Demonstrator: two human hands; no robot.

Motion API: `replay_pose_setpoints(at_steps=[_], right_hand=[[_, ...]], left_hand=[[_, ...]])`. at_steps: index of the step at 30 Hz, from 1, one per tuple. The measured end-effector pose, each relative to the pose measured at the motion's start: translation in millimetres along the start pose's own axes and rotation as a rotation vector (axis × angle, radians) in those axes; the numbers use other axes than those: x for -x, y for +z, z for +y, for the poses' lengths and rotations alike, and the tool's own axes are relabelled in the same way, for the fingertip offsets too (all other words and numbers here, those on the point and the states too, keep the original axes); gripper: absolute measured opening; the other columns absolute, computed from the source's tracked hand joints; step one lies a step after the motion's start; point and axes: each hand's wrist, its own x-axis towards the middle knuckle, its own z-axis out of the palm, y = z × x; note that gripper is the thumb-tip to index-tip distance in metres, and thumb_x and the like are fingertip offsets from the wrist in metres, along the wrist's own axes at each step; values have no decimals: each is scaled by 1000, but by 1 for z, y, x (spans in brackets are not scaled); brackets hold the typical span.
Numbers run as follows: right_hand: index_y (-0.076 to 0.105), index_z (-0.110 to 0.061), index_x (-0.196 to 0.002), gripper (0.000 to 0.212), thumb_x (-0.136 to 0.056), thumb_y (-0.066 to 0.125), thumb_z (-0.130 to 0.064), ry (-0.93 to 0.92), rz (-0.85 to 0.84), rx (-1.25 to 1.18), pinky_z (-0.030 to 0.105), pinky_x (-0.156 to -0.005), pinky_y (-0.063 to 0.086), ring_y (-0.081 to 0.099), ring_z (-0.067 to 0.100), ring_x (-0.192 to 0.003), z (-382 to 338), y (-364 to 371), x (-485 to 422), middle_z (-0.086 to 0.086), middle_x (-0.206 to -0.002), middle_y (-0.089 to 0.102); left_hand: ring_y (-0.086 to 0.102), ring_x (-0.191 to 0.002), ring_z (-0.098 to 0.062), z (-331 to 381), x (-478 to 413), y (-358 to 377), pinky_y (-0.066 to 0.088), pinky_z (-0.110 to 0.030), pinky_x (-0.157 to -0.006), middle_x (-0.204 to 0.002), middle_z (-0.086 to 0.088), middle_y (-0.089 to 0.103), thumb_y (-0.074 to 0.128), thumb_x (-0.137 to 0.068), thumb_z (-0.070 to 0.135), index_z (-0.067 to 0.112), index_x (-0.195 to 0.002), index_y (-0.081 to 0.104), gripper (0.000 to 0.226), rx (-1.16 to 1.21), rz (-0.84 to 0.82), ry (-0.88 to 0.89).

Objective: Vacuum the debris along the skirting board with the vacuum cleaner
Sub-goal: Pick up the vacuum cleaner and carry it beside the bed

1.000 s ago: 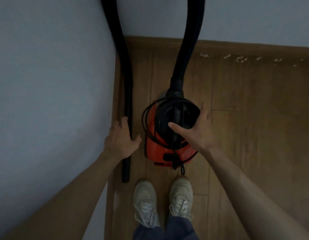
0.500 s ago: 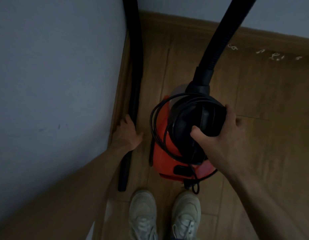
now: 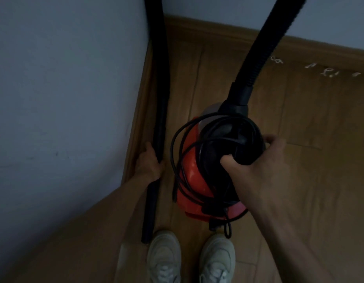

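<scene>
The vacuum cleaner (image 3: 192, 176) has a glossy orange plastic body under a smooth black plastic top. Its hose (image 3: 264, 48) is ribbed black plastic, and the tube (image 3: 160, 123) is smooth and matt. The cord (image 3: 173, 152) looks rubbery. The floor (image 3: 320, 180) is wood-grain plank with a soft sheen, the skirting board (image 3: 217, 31) smooth wood, the walls (image 3: 64, 78) matt paint. The 2 shoes (image 3: 164, 258) look like pale mesh cloth.

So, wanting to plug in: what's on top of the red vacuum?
A black cord looped over its black top, where the right hand grips. Whatever lies under that hand is hidden.

Dim, flat light; soft blur; wide-angle distortion.
</scene>
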Motion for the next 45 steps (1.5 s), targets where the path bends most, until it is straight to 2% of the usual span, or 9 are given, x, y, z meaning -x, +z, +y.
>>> replay_pose_setpoints(at_steps=[3,8,13,17,19,24,28,34,45], right_hand=[[64,-8,-100,31,-72,73,-18,48,-168,-119,22,-48,51,70,13,-62,-2,-4,-7,1,-72,72],[63,-1,-92,4,-89,63,-4,130,-284,-405,25,-44,50,60,17,-45,-6,-4,-5,10,-59,65],[59,-5,-79,20,-90,68,-20,258,-218,-467,24,-37,43,49,15,-36,-10,2,-4,6,-46,56],[56,-7,-72,18,-87,64,-10,250,-189,-501,23,-38,40,47,14,-37,-5,-3,15,5,-45,52],[53,-8,-69,21,-87,64,-9,231,-197,-504,22,-38,39,47,13,-37,-3,-12,30,3,-44,51],[51,-9,-69,22,-86,65,-9,233,-170,-508,25,-39,40,46,16,-40,-15,-42,62,3,-46,50],[49,-11,-64,26,-85,65,-8,232,-147,-496,26,-40,39,46,18,-42,-28,-70,93,3,-47,48],[49,-14,-61,27,-82,66,-11,176,-98,-475,29,-40,41,46,18,-41,-36,-104,139,2,-48,49],[55,-18,-60,24,-80,69,-20,119,55,-467,32,-49,49,57,20,-50,-25,-162,244,3,-57,59]], left_hand=[[46,-127,-25,8,19,-8,38,-23,-96,-148,-15,39,62,-92,24,12,-151,8,81,121,-71,-65],[33,-139,-26,19,59,-25,29,-26,-110,-157,-13,23,53,-94,10,14,-153,-10,87,180,-167,-123],[42,-132,-27,24,99,-38,38,-36,-110,-153,-13,32,57,-92,13,15,-154,1,84,253,-120,-154],[54,-92,-13,21,127,-47,54,-28,-78,-122,-3,50,61,-88,11,13,-149,20,73,268,-53,-165],[51,-91,-12,18,144,-51,47,-19,-69,-128,-6,50,58,-90,11,12,-149,20,70,264,-56,-159],[41,-131,-22,27,194,-69,32,-21,-104,-151,-7,36,54,-94,8,13,-154,15,71,320,-55,-150],[45,-119,-14,43,232,-89,35,-20,-96,-146,-8,41,53,-94,4,14,-152,19,68,363,-55,-118],[35,-138,-25,52,279,-106,32,-38,-116,-156,-8,28,53,-96,9,19,-155,6,76,411,-104,-122],[28,-142,-25,23,385,-112,28,-43,-118,-159,-7,21,55,-95,10,21,-155,3,80,411,-125,-38]])
